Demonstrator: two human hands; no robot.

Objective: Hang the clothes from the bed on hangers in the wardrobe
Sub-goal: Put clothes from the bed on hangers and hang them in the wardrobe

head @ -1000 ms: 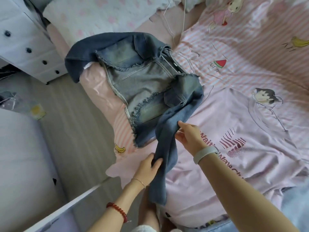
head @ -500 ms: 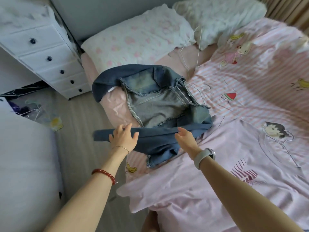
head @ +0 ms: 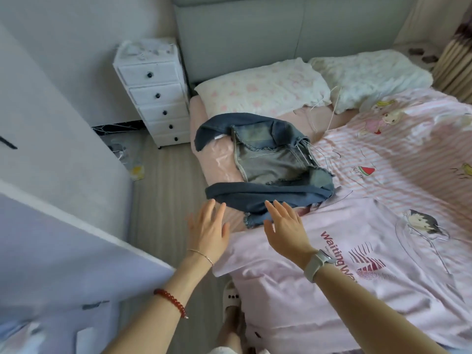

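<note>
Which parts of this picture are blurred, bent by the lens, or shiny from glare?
Head view: both hands, left hand and right hand, are slightly soft; the headboard edge curves from wide-angle distortion; glare shines on the plastic beside the denim jacket.

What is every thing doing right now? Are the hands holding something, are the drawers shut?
Left hand: open, holding nothing.
Right hand: open, holding nothing.
Denim jacket: lying spread on the bed, wire hanger in its neck.
Pink T-shirt: lying flat on the bed.
Drawers: all shut.
</note>
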